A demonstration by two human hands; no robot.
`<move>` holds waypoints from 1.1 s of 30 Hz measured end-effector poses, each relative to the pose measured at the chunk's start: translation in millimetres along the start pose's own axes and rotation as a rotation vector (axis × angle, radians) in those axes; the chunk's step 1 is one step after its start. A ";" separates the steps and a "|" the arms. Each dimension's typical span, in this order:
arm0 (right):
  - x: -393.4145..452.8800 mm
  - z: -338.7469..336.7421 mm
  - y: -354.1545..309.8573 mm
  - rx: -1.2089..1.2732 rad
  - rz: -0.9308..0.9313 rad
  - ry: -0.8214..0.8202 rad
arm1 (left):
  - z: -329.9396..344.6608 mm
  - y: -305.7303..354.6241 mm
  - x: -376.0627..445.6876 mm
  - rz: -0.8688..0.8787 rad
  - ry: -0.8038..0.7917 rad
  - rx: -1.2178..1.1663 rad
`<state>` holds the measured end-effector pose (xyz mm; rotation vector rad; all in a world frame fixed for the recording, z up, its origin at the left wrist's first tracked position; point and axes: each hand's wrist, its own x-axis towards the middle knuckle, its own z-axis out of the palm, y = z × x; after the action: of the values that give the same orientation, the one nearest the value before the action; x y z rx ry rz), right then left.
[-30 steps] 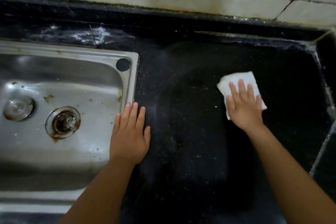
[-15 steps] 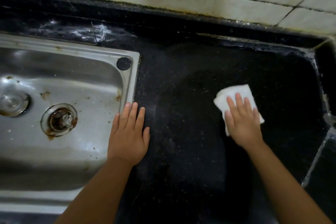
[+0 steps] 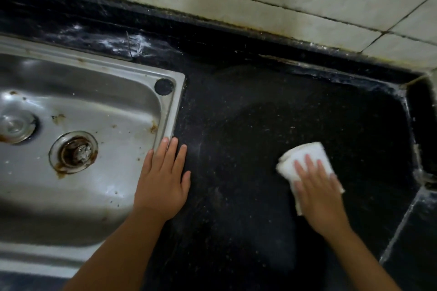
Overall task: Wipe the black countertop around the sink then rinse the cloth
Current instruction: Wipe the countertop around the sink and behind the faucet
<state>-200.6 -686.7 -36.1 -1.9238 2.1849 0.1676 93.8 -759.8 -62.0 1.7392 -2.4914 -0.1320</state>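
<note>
Pressing flat, the right hand (image 3: 316, 186) lies spread across the white cloth (image 3: 305, 156), fingers extended and a little apart, pinning it to the black countertop (image 3: 236, 137). Nothing is pinched; the palm does the holding. The cloth is folded into a small pad, most of it under the fingers, with a rumpled edge poking out ahead of the fingertips and a corner showing past the little-finger side.

Over on the thumb side, well apart, the left hand (image 3: 163, 182) rests palm down with fingers nearly together, fingertips touching the rim of the steel sink (image 3: 170, 111). It holds nothing and looks like a brace.

By its look the cloth is soft, light and limp, so it should bunch if pushed from 1 edge; a broad flat palm over the middle probably keeps the folds together. Whether it is damp cannot be told. For rinsing, gathering it into the fist from the middle would likely work better than lifting 1 corner, which may let it unfold. Pale specks dot the countertop beyond the fingertips, so wiping seems unfinished.
</note>
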 end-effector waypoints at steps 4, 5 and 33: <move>81.2 -32.1 52.3 0.199 0.446 0.036 | 0.8 -0.3 0.7 0.006 0.002 -0.009; 106.1 -39.1 55.8 0.210 0.497 0.023 | 1.5 -0.4 0.6 0.008 0.000 -0.007; 190.1 -47.9 -95.2 0.159 0.026 -0.147 | -5.7 0.7 -0.2 -0.047 -0.049 0.000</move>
<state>-132.8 -893.6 -29.9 -1.7416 2.0625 0.1299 94.0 -759.4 -56.3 1.8166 -2.4853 -0.1811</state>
